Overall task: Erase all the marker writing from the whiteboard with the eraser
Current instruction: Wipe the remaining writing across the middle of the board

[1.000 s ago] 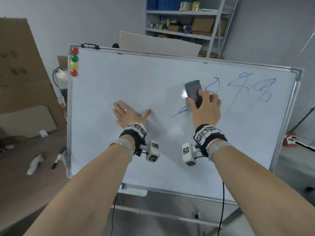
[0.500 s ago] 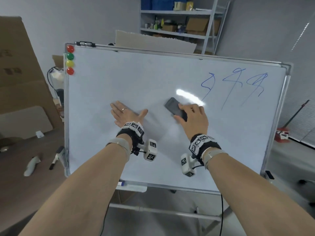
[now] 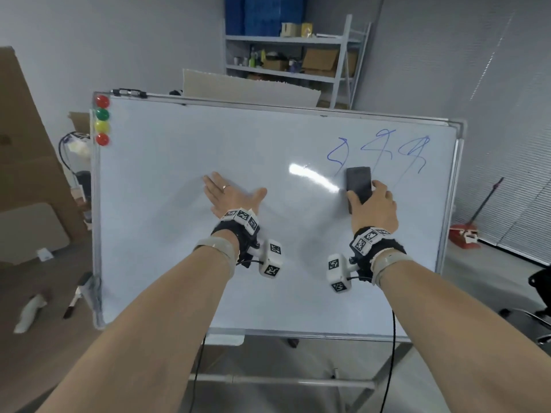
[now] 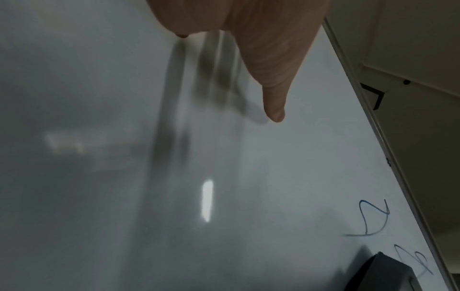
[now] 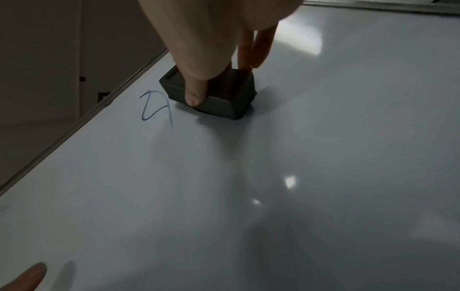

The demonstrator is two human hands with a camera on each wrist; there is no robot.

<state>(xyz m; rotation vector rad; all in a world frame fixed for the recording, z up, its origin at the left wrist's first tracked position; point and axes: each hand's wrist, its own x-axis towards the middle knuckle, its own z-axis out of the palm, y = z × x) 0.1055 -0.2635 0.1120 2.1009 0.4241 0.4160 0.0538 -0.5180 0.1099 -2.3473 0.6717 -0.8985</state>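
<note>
Storage room, head view: whiteboard [image 3: 179, 180] on a stand, bare surface wide across its left and lower area. Left hand [image 3: 228, 195] lies flat on it, fingers straight. Right hand [image 3: 374, 208] grips the eraser [image 3: 359, 181] just below the blue writing [image 3: 378, 152] near the upper right frame edge.

Left wrist view: thumb extended against the board.

Right wrist view: thumb and fingers clamp the eraser's sides, writing beside it.

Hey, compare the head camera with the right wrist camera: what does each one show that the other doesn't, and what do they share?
Only the head view shows the four coloured magnets at the board's top left, the shelving behind, and the two right-hand scribbles. Only the right wrist view shows the thumb pressed on the eraser's side. Both show the right hand gripping the eraser on the whiteboard, just below the leftmost blue scribble.
</note>
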